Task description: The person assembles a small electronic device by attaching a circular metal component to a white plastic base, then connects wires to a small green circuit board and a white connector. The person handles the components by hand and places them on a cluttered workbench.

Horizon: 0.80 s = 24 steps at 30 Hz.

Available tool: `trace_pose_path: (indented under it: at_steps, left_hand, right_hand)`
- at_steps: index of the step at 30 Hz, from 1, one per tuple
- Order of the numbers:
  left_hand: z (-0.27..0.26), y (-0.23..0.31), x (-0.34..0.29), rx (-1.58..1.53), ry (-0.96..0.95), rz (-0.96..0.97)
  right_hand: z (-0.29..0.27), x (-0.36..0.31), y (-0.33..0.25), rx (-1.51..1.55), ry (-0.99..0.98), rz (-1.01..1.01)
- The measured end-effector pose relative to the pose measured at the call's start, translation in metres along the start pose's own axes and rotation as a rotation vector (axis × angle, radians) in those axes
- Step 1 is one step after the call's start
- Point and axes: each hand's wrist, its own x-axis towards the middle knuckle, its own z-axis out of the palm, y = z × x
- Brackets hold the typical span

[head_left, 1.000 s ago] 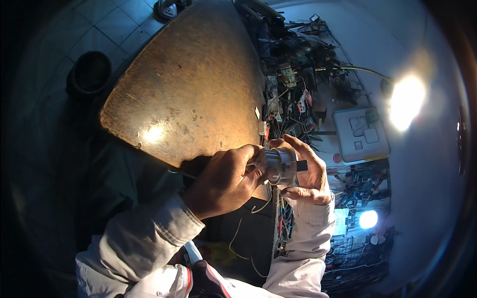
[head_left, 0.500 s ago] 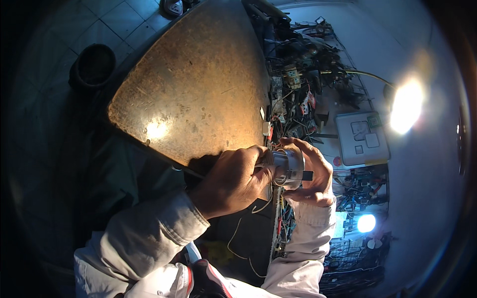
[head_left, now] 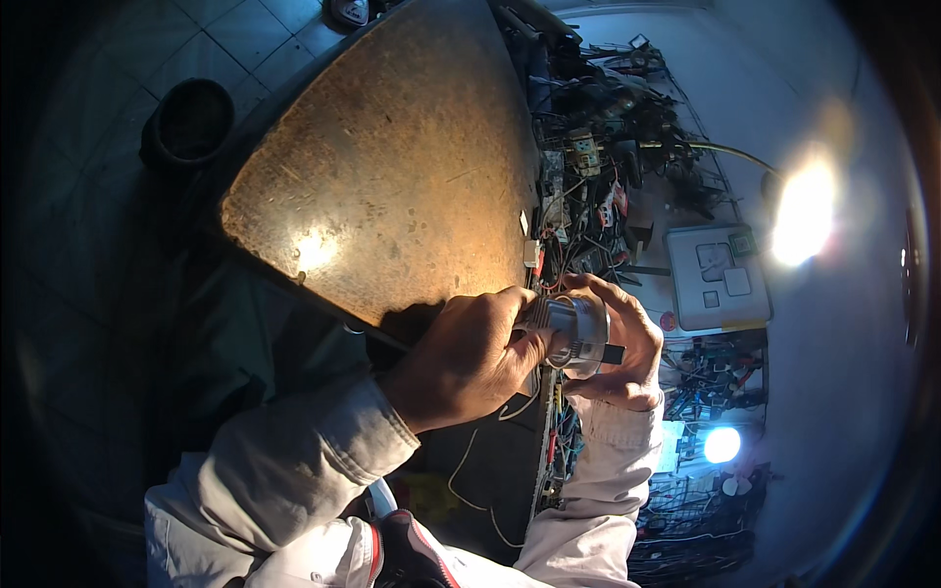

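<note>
A round silver downlight (head_left: 578, 328) with a finned back and a black clip is held sideways over the right edge of the brown worktop (head_left: 392, 147). My left hand (head_left: 466, 353) is closed around its finned end, thumb and fingers pinching it. Around the wider rim curve the fingers of my right hand (head_left: 632, 343), thumb below and fingertips above. The rim's front face is turned away to the right. A pale wire (head_left: 520, 407) dangles just under my hands.
Tangled wires and electrical parts (head_left: 598, 147) crowd the strip along the worktop's right side. A white case (head_left: 718, 277) lies farther right. One bright lamp (head_left: 806, 211) glows at the upper right, another light (head_left: 722, 445) below it. A dark bucket (head_left: 191, 122) stands at left.
The whole scene has shifted a few pixels to the right. Both hands keep the same hold on the downlight.
</note>
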Motion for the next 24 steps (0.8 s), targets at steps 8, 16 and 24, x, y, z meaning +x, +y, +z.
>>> trace_pose_path:
  at_steps: [8,16,24]
  left_hand:
    - [-0.004,0.002,0.004,0.011,-0.041,-0.039]
    - [-0.008,0.011,0.006,0.015,-0.078,-0.094]
    - [-0.002,0.004,0.004,0.020,-0.027,-0.012]
  right_hand:
    - [0.005,-0.001,-0.002,0.080,0.078,0.108]
    - [0.004,-0.001,0.000,0.026,0.059,0.065]
    - [0.009,-0.003,0.000,0.137,0.110,0.127]
